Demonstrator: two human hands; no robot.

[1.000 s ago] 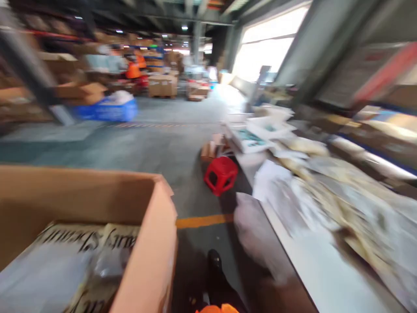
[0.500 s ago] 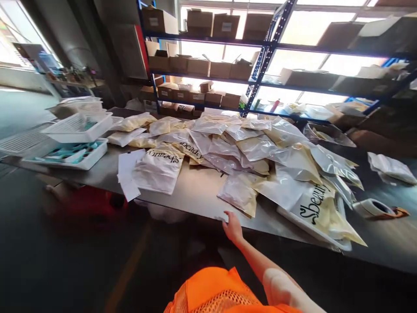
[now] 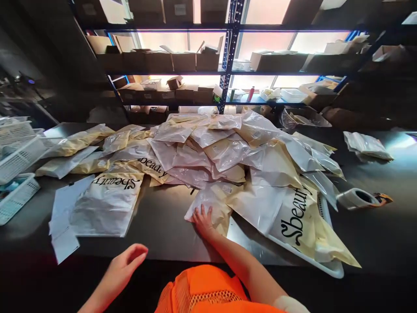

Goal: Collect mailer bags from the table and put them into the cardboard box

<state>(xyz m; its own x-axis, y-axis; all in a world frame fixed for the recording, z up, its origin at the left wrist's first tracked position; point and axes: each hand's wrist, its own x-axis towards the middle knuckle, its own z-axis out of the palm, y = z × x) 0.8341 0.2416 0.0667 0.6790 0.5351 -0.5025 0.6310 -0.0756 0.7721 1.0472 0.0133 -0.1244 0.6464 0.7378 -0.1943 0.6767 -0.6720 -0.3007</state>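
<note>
My right hand point(image 3: 203, 222) lies with spread fingers on a packed white and cream plastic bag point(image 3: 217, 198) at the front of the pile. My left hand point(image 3: 125, 264) hovers by the table's near edge, holding nothing, its fingers loosely curved and the thumb a little apart. Beyond it, to the left, a white bag printed with "Sbeauty" point(image 3: 100, 208) lies flat, overlapping some white paper sheets point(image 3: 67, 217). Another "Sbeauty" bag point(image 3: 295, 217) rests on a white plastic tray point(image 3: 339, 271) to my right.
A heap of filled plastic bags point(image 3: 208, 152) spreads across the metal table point(image 3: 159, 217). White plastic baskets point(image 3: 22, 158) stand at the left. A tape roll point(image 3: 356, 199) and a white packet point(image 3: 368, 145) lie at the right. Shelves with cardboard boxes point(image 3: 182, 61) rise behind.
My view has turned right and moved closer to the table. My right hand has gone from the table edge onto the front bag. My left hand has come into view.
</note>
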